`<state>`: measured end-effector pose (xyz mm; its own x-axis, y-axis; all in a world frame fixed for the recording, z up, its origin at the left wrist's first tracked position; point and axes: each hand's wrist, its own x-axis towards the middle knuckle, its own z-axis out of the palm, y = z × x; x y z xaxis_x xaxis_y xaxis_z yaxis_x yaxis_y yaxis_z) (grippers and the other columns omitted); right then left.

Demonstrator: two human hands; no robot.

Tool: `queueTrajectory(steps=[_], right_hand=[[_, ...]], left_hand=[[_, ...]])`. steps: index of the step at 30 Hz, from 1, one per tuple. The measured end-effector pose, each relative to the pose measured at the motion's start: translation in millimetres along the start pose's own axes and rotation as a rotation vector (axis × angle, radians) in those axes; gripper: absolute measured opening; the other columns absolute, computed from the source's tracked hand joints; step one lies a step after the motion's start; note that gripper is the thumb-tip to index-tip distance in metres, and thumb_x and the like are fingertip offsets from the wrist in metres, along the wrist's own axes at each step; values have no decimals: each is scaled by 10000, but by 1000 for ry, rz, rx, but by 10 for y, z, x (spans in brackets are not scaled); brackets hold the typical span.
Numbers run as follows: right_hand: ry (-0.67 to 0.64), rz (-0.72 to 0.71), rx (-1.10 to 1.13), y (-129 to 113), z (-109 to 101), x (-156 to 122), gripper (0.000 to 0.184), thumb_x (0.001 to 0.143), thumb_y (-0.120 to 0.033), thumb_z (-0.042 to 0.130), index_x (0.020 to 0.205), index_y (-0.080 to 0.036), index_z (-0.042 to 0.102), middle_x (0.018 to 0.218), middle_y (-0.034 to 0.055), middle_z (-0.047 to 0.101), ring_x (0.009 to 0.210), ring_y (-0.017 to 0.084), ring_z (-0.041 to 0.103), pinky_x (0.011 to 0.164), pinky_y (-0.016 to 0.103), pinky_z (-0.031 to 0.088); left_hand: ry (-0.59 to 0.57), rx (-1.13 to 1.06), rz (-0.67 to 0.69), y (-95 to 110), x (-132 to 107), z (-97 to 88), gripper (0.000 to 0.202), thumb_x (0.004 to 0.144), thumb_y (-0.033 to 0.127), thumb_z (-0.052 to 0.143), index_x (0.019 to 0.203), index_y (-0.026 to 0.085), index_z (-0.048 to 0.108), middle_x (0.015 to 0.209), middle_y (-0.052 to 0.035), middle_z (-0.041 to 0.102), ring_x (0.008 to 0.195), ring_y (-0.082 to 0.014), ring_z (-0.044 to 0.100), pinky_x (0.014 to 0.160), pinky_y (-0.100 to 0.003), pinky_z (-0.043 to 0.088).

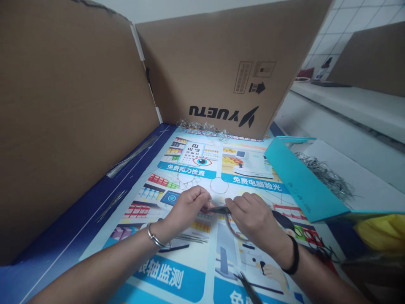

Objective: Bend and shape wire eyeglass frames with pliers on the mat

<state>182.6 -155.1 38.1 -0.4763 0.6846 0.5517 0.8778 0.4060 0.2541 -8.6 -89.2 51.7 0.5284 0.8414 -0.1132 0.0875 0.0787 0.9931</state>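
Observation:
In the middle of the view my right hand (255, 221) is closed around a pair of pliers (219, 210), whose dark jaws point left. My left hand (191, 207), with a silver bangle at the wrist, pinches something at the jaw tips. What it holds is too small and too hidden by the fingers to name. Just beyond the hands lie a thin wire ring (219, 186) and some bent wire pieces (186, 180). Near the front edge rests another dark pointed tool (248, 287). Several thin straight rods (193, 239) are partly covered by my left arm.
A turquoise box (297, 185) at right holds a heap of silver wire pieces (325, 173). Tall cardboard panels (202, 63) wall the left and back. Against the back panel sits a pile of shiny bits (204, 126). Straight wire bundles (133, 156) lie left; black cords (319, 245) lie right.

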Motion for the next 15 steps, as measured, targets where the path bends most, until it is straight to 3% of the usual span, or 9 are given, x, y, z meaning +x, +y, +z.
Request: queueTrajectory(steps=[6, 12, 15], right_hand=[[-177, 162, 211, -31, -67, 37, 100, 729, -128, 549, 772, -169, 628, 662, 23, 567, 663, 156, 479, 627, 289, 317], [-398, 283, 328, -25, -181, 46, 102, 731, -149, 568, 756, -201, 652, 718, 19, 626, 696, 152, 546, 628, 261, 334], [-434, 297, 342, -15, -178, 38, 113, 732, -152, 570, 774, -211, 657, 724, 14, 625, 699, 150, 544, 625, 259, 330]], left_hand=[[-53, 399, 275, -7, -8, -96, 229, 899, 293, 413, 805, 177, 586, 784, -10, 664, 727, -117, 596, 693, -239, 454], [-119, 586, 410, 34, -38, -147, 234, 908, 292, 419, 848, 176, 613, 795, -13, 667, 700, -107, 582, 658, -222, 432], [-156, 548, 375, 57, -42, -150, 257, 907, 314, 421, 857, 170, 628, 804, -26, 664, 730, -119, 595, 676, -232, 447]])
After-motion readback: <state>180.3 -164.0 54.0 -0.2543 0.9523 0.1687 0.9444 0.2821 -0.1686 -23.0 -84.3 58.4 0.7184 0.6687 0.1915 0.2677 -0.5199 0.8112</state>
